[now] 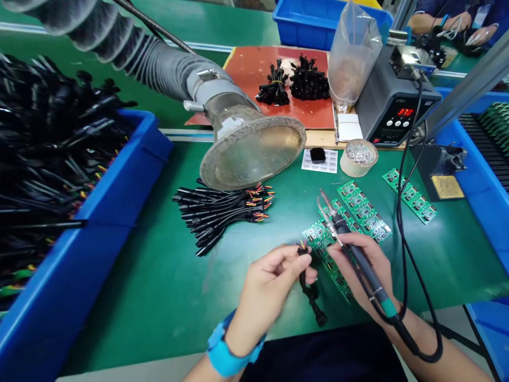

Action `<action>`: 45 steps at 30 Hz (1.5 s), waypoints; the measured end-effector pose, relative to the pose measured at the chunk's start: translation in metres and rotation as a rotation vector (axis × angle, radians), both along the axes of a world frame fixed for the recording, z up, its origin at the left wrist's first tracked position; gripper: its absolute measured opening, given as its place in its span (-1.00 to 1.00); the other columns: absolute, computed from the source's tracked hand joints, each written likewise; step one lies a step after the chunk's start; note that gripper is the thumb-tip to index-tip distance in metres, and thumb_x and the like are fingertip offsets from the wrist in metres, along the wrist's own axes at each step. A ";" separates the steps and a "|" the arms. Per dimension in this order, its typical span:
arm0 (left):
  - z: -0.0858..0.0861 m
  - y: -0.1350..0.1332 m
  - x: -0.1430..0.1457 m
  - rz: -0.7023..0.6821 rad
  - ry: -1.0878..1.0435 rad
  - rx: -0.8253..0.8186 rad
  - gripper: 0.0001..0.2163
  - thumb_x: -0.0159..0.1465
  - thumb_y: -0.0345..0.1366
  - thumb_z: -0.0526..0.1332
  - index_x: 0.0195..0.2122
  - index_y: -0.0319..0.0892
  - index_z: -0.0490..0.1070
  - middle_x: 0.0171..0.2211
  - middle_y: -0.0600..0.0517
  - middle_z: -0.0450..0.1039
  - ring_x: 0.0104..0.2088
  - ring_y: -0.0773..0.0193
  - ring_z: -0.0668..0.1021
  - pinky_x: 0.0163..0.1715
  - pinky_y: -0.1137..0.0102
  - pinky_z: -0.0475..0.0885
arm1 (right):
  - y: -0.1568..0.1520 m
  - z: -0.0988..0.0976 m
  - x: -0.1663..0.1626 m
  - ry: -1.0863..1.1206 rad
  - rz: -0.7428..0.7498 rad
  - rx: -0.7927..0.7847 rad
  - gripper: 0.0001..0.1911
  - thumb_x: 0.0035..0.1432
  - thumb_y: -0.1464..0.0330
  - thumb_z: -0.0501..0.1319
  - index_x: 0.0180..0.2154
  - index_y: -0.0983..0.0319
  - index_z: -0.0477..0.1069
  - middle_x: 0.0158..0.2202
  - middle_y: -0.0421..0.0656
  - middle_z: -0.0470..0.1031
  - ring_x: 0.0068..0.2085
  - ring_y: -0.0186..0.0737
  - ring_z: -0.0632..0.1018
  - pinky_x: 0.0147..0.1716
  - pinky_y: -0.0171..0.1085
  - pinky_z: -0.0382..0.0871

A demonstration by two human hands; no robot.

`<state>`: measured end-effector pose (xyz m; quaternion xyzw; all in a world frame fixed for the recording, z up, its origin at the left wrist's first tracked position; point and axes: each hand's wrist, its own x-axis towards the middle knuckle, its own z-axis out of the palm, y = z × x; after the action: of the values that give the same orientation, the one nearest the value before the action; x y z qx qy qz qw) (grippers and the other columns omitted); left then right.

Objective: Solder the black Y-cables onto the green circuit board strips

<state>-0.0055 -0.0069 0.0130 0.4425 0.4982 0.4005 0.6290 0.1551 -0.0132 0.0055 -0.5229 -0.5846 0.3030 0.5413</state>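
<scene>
My left hand (274, 278) pinches a short black cable (308, 289) near its stripped end, where thin coloured wires stick up. The cable's plug end hangs down over the green mat. In my right hand (368, 265) is a soldering iron (353, 249), its tip pointing up and away to the left, with a thin solder feed tube alongside. Beneath and between both hands lie green circuit board panels (358, 207), partly covered by the hands. A bundle of black cables (222, 212) with coloured wire ends rests left of them.
A fume extractor hood (254, 151) hangs over the mat. Blue bin (107, 212) at left is heaped with black cables. Behind stand a solder pot (358, 157), a soldering station (397, 111) and bundled cables (309, 79). An iron stand (439, 170) is at right. Another person's hands (469, 29) show top right.
</scene>
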 end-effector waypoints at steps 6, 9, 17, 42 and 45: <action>0.002 0.007 -0.017 0.063 0.257 0.174 -0.82 0.18 -0.26 0.23 -0.21 -0.17 0.52 -0.56 0.12 0.37 -0.63 0.41 0.44 -0.63 0.47 0.40 | -0.021 -0.020 0.018 -0.042 -0.070 0.054 -0.67 0.10 0.55 0.21 -0.09 0.15 0.38 -0.32 -0.18 0.52 -0.26 -0.24 0.57 -0.31 -0.27 0.50; 0.000 0.015 -0.028 0.056 0.586 0.502 -0.76 0.21 -0.26 0.21 -0.10 -0.09 0.49 -0.40 0.06 0.43 -0.44 0.34 0.50 -0.45 0.43 0.46 | -0.029 -0.026 0.020 -0.114 0.018 0.112 -0.54 0.10 0.59 0.15 0.02 0.16 0.30 -0.33 -0.15 0.52 -0.32 -0.22 0.57 -0.41 -0.26 0.50; -0.026 0.019 -0.035 -0.113 0.900 0.866 -0.81 0.27 -0.37 0.12 -0.13 -0.21 0.45 -0.30 -0.06 0.50 -0.29 0.23 0.54 -0.26 0.31 0.51 | -0.037 -0.012 0.022 -0.398 0.207 0.332 -0.43 0.00 0.61 0.10 0.08 0.22 0.18 -0.47 -0.17 0.43 -0.51 -0.26 0.44 -0.57 -0.25 0.41; -0.036 0.014 -0.027 -0.100 0.836 0.812 -0.89 0.22 -0.38 0.18 -0.27 -0.17 0.49 -0.37 0.00 0.51 -0.34 0.26 0.52 -0.34 0.33 0.47 | -0.039 -0.024 0.012 -0.595 0.268 0.403 -0.46 0.01 0.59 0.16 0.07 0.42 0.17 -0.53 -0.12 0.41 -0.54 -0.22 0.41 -0.57 -0.20 0.41; -0.035 0.013 -0.026 -0.101 0.847 0.798 -0.90 0.23 -0.39 0.18 -0.27 -0.16 0.48 -0.38 0.00 0.50 -0.35 0.26 0.52 -0.35 0.34 0.46 | -0.039 -0.024 0.013 -0.604 0.262 0.406 -0.43 0.00 0.60 0.17 0.09 0.41 0.15 -0.53 -0.13 0.41 -0.54 -0.23 0.41 -0.58 -0.21 0.41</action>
<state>-0.0317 0.0065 -0.0221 0.7898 0.4952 0.3151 0.1779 0.1678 -0.0521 -0.0182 -0.3919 -0.8275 0.0801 0.3940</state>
